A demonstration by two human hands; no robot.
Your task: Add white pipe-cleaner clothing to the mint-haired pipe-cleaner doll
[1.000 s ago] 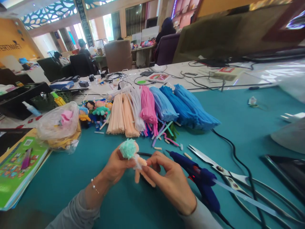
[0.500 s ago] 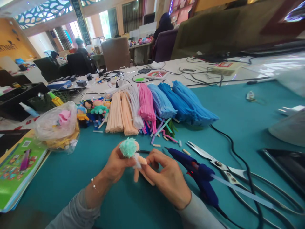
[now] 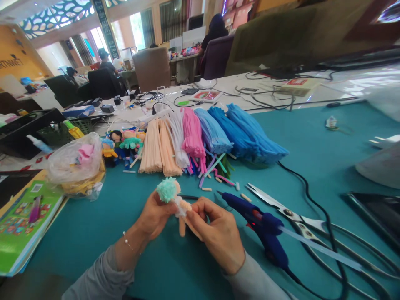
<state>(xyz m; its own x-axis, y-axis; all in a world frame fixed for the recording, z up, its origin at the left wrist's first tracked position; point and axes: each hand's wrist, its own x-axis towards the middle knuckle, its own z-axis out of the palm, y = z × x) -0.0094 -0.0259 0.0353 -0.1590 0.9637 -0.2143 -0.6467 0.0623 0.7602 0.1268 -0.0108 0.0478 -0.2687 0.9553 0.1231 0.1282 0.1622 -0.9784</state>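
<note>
A small pipe-cleaner doll [image 3: 182, 207] with fluffy mint-green hair, a peach body and a white piece round its middle is between my hands, above the teal mat. My left hand [image 3: 156, 214] grips it from the left, behind the head and at the body. The thumb and fingers of my right hand [image 3: 215, 227] pinch the doll's peach limb on the other side. One peach leg hangs straight down; part of the other limb is covered by my right fingers. Right of my right hand lies a dark blue glue gun [image 3: 258, 221] with a clear glue stick in its back.
Large scissors [image 3: 289, 213] lie open beyond the glue gun, among black cables. Bundles of pipe cleaners, peach [image 3: 151, 150], white, pink [image 3: 192, 135] and blue [image 3: 250, 135], line the back. Finished dolls [image 3: 129, 139], a plastic bag [image 3: 75, 162] and a green booklet [image 3: 18, 233] are left.
The doll has shifted slightly, its head a little higher and its leg turned more downright. My right hand has moved slightly left along it. Both hands keep hold.
</note>
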